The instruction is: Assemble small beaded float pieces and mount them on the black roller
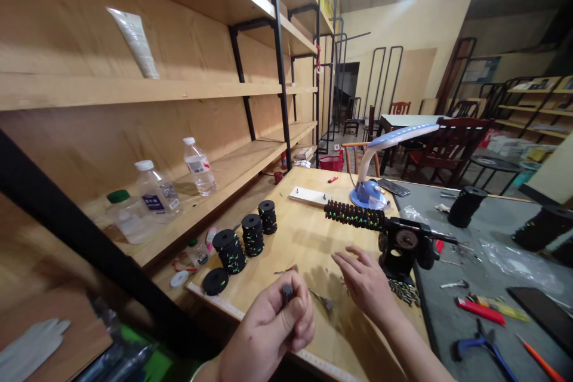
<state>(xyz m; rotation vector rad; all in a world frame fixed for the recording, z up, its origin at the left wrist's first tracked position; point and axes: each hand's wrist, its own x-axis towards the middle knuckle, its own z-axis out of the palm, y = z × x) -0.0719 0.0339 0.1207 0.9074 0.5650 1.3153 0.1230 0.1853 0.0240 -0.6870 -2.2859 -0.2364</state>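
My left hand (280, 322) is closed near the table's front edge. A small dark grey tip (287, 291) shows between thumb and curled fingers; what it belongs to is hidden. Palm down, my right hand (363, 277) reaches over the wooden table with its fingers stretched out. Beside it lies a heap of small metallic pieces (405, 292), partly behind the wrist. Just beyond that hand stands a black device (400, 245) carrying a long black roller (354, 215) studded with small coloured bits. Between the hands lies a thin tool with a flared grey end (326, 301).
Several black spools (230, 250) with coloured specks line the left side. A blue desk lamp (364, 194) stands behind the roller. On the grey mat (441, 316) lie blue-handled pliers (486, 346) and a red-handled tool (480, 310). Shelves with plastic bottles (159, 194) rise at left.
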